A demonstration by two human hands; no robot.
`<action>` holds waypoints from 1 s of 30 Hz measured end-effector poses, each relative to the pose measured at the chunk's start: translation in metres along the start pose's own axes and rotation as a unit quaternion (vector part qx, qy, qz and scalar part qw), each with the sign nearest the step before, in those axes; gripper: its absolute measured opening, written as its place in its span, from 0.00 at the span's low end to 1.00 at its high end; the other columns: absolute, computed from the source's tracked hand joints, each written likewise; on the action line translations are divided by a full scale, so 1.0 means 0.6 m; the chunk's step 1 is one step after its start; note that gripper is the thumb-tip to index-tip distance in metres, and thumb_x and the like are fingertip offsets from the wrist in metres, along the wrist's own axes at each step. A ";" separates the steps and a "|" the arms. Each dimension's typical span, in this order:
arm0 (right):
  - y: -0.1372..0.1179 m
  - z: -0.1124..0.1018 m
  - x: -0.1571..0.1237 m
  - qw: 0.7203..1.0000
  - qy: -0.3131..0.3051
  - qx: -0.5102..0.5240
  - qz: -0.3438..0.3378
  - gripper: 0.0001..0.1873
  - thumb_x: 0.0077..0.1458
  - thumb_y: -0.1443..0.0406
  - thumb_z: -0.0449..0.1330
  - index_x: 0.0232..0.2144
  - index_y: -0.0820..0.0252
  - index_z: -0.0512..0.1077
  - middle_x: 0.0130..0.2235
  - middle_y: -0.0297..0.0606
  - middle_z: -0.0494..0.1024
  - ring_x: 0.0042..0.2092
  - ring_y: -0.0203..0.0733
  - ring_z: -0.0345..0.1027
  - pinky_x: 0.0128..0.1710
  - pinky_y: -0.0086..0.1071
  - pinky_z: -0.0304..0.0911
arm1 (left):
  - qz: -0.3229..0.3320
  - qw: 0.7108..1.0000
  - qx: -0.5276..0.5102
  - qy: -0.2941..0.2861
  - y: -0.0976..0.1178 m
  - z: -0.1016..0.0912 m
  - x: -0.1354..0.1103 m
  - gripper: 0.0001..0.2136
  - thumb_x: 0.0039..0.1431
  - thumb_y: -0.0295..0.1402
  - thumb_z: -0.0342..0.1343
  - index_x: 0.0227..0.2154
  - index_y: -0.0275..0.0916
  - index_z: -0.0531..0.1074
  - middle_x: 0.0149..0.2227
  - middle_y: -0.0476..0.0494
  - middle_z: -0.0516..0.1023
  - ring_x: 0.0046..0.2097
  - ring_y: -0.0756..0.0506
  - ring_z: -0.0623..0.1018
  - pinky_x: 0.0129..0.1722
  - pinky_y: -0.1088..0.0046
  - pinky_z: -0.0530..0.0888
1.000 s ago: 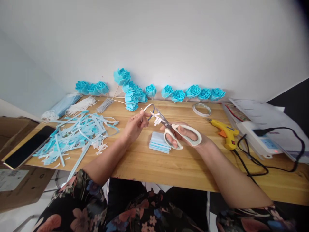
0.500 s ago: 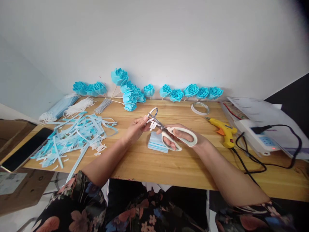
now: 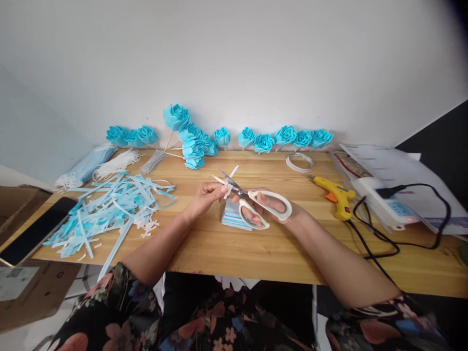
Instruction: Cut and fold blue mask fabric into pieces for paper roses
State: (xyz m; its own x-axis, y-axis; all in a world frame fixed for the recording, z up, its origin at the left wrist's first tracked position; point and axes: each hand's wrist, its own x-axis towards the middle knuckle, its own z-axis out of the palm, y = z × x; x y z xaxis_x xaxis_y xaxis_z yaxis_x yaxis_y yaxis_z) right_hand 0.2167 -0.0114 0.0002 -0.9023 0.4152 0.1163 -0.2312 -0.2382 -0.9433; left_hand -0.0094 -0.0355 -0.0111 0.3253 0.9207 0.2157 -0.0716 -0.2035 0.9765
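My left hand [image 3: 204,199] pinches a narrow white strip [image 3: 234,171], with small white pieces bunched at the fingertips. My right hand [image 3: 268,200] has its thumb and fingers through the white handles of a pair of scissors [image 3: 240,193]. The scissor blades are parted and lie across the strip, close to my left fingertips. Under the scissors sits a small stack of light blue and white cut sheets [image 3: 234,218], partly covered by the right hand and handles.
Blue fabric flowers [image 3: 263,143] line the wall. Left are a heap of blue and white strips [image 3: 124,204], a wire bundle [image 3: 153,162], face masks [image 3: 87,163] and a phone [image 3: 38,231]. Right are a tape roll [image 3: 299,162], yellow glue gun [image 3: 338,197] and corded power strip [image 3: 383,204].
The white strip, looped upright above the blades before, now shows as two straight ends sticking out. The dangling bunch of white pieces now sits against my left fingertips. The view has shifted slightly.
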 end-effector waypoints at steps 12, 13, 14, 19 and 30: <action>0.009 -0.006 0.005 0.988 -0.023 0.148 0.034 0.29 0.59 0.45 0.59 0.47 0.65 0.73 0.26 0.31 0.71 0.20 0.27 0.58 0.17 0.23 0.58 | 0.010 0.994 0.057 0.096 0.026 0.010 -0.006 0.21 0.57 0.52 0.59 0.22 0.37 0.75 0.24 0.48 0.68 0.29 0.48 0.64 0.33 0.71 0.60; 0.009 -0.007 0.005 0.988 -0.024 0.152 0.032 0.29 0.59 0.45 0.59 0.47 0.66 0.73 0.26 0.31 0.71 0.19 0.27 0.57 0.16 0.23 0.58 | 0.024 0.993 0.054 0.099 0.027 0.009 -0.006 0.22 0.59 0.52 0.57 0.21 0.37 0.73 0.25 0.47 0.68 0.30 0.48 0.65 0.34 0.71 0.61; 0.009 -0.008 0.005 0.987 -0.023 0.153 0.030 0.30 0.59 0.45 0.59 0.47 0.66 0.73 0.26 0.30 0.71 0.19 0.27 0.56 0.16 0.23 0.57 | 0.038 0.993 0.048 0.100 0.027 0.009 -0.006 0.22 0.60 0.51 0.56 0.20 0.37 0.72 0.25 0.47 0.69 0.32 0.47 0.66 0.36 0.71 0.62; 0.008 -0.008 0.005 0.987 -0.023 0.157 0.027 0.30 0.59 0.45 0.59 0.46 0.67 0.73 0.24 0.30 0.70 0.19 0.27 0.53 0.14 0.22 0.56 | 0.059 0.993 0.014 0.102 0.020 0.005 -0.006 0.15 0.62 0.42 0.56 0.24 0.37 0.74 0.27 0.47 0.69 0.33 0.47 0.68 0.38 0.71 0.63; 0.004 -0.005 0.005 0.991 0.004 0.128 0.028 0.27 0.59 0.47 0.60 0.44 0.65 0.75 0.24 0.28 0.67 0.19 0.25 0.49 0.13 0.21 0.52 | 0.039 0.990 0.027 0.134 0.029 0.012 -0.003 0.15 0.59 0.44 0.61 0.27 0.37 0.80 0.29 0.45 0.76 0.35 0.46 0.72 0.40 0.71 0.68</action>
State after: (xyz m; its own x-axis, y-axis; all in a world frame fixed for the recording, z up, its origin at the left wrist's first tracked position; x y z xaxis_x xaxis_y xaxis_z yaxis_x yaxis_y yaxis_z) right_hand 0.2143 -0.0081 -0.0023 -0.9136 0.4017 0.0625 -0.2664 -0.4752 -0.8386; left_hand -0.0045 -0.0433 0.0056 0.0587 0.9550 0.2908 -0.0345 -0.2891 0.9567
